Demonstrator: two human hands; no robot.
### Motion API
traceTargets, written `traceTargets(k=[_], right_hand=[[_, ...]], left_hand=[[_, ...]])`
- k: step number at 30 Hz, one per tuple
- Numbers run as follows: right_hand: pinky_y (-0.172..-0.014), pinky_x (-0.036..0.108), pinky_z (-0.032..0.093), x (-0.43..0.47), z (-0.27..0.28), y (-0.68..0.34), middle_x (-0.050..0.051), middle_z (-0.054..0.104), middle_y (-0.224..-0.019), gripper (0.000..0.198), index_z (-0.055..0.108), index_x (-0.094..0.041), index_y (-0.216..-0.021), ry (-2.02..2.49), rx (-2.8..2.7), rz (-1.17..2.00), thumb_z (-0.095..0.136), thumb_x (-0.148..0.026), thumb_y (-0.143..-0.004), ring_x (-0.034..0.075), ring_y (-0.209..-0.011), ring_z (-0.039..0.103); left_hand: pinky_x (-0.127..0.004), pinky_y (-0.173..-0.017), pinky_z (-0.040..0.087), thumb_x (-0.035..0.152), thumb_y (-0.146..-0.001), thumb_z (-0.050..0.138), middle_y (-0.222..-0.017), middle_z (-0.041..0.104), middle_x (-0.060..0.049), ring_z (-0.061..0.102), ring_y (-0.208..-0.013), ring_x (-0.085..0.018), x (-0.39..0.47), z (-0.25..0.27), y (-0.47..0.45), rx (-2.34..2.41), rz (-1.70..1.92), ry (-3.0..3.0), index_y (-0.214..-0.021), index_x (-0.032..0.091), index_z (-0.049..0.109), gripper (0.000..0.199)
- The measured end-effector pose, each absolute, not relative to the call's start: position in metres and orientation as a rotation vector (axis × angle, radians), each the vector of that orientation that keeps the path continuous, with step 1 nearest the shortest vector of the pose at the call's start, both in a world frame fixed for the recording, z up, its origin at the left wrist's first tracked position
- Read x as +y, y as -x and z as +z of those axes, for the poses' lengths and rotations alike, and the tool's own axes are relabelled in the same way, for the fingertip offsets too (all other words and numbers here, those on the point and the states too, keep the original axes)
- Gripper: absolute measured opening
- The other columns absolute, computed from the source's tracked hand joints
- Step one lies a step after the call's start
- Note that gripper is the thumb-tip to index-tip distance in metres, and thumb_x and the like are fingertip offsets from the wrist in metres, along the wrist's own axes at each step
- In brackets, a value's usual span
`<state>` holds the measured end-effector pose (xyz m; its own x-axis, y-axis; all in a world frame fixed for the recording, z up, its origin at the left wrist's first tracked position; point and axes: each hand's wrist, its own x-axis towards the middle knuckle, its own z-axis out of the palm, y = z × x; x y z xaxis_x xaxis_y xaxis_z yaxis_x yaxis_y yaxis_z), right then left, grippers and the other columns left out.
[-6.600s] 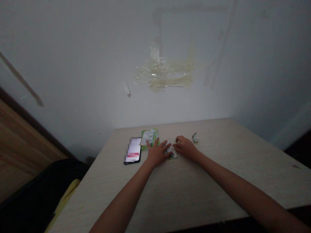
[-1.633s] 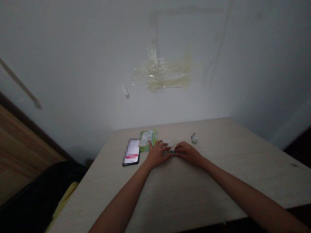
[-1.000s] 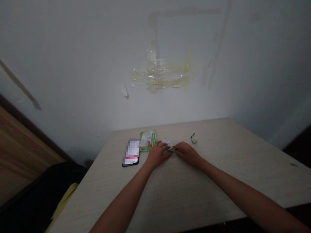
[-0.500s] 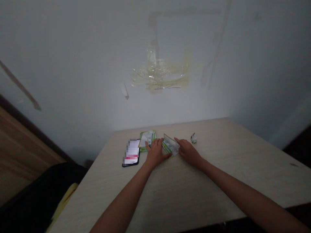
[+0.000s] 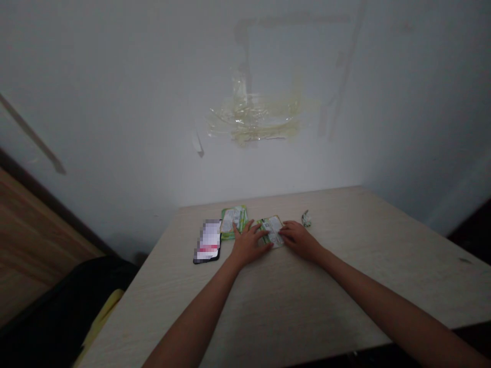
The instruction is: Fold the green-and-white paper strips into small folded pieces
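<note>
A small green and white printed packet (image 5: 273, 228) lies flattened on the table between my hands. Spread fingers of my left hand (image 5: 248, 244) rest over its left side, with the thumb along its near edge. At the packet's right edge are the fingertips of my right hand (image 5: 301, 241), stretched out and close together, pressing on it rather than visibly gripping. Beyond my left hand sits a second green printed packet (image 5: 229, 221), partly covered by that hand's fingers.
A phone (image 5: 207, 241) with a lit, blurred screen lies left of the packets. To the right is a small crumpled wrapper (image 5: 306, 219). The pale wooden table (image 5: 345, 214) meets a wall (image 5: 153, 102) with old tape. Dark and yellow cloth (image 5: 100, 319) is beyond the left edge.
The raised flap of the packet between my hands has gone down flat. My right hand has let its lifted edge down, and my left fingers have spread further over the packet.
</note>
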<state>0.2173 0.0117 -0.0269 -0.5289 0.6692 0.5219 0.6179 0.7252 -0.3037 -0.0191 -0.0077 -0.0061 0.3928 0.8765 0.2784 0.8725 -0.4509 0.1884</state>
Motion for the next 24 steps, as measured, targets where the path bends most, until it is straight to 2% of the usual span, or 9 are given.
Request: traceTargets(k=[3, 6, 9, 15, 24], right_hand=[[-0.094, 0.045, 0.048, 0.0095, -0.0242, -0.2175, 0.016, 0.065, -0.11, 0.028, 0.07, -0.015, -0.112, 0.99, -2.305, 0.102, 0.055, -0.015, -0.088, 0.026, -0.107, 0.057], [-0.096, 0.045, 0.047, 0.0088, -0.0249, -0.217, 0.016, 0.062, -0.116, 0.033, 0.066, -0.016, -0.118, 0.978, -2.302, 0.123, 0.057, -0.016, -0.087, 0.026, -0.11, 0.055], [-0.099, 0.046, 0.045, 0.0103, -0.027, -0.2175, 0.015, 0.061, -0.121, 0.035, 0.064, -0.018, -0.123, 0.942, -2.331, 0.152, 0.055, -0.019, -0.089, 0.026, -0.116, 0.053], [-0.099, 0.045, 0.045, 0.0117, -0.0255, -0.22, 0.014, 0.062, -0.122, 0.035, 0.063, -0.019, -0.125, 0.95, -2.371, 0.183, 0.054, -0.029, -0.093, 0.026, -0.116, 0.054], [-0.099, 0.043, 0.045, 0.0103, -0.0222, -0.2185, 0.013, 0.064, -0.12, 0.033, 0.064, -0.018, -0.123, 0.983, -2.318, 0.265, 0.044, -0.025, -0.098, 0.024, -0.112, 0.056]], left_hand=[[-0.076, -0.106, -0.011, 0.072, -0.076, 0.055, -0.144, 0.051, -0.002, 0.031, -0.14, -0.034, -0.0072, -0.0061, 0.0201, 1.561, 0.493, -2.633, -0.126, 0.042, 0.057, 0.058], [-0.077, -0.105, -0.012, 0.075, -0.073, 0.056, -0.146, 0.049, -0.003, 0.03, -0.14, -0.035, -0.0059, -0.0069, 0.0213, 1.53, 0.465, -2.643, -0.129, 0.042, 0.055, 0.065], [-0.077, -0.106, -0.01, 0.075, -0.074, 0.055, -0.147, 0.048, -0.002, 0.029, -0.141, -0.035, -0.0052, -0.0077, 0.0219, 1.527, 0.447, -2.643, -0.129, 0.042, 0.054, 0.064], [-0.075, -0.107, -0.01, 0.073, -0.077, 0.053, -0.146, 0.049, -0.002, 0.031, -0.14, -0.035, -0.006, -0.0091, 0.022, 1.526, 0.481, -2.65, -0.128, 0.041, 0.056, 0.061], [-0.075, -0.107, -0.011, 0.067, -0.082, 0.052, -0.141, 0.053, -0.001, 0.033, -0.139, -0.032, -0.0059, -0.0086, 0.0231, 1.506, 0.529, -2.64, -0.126, 0.04, 0.057, 0.051]])
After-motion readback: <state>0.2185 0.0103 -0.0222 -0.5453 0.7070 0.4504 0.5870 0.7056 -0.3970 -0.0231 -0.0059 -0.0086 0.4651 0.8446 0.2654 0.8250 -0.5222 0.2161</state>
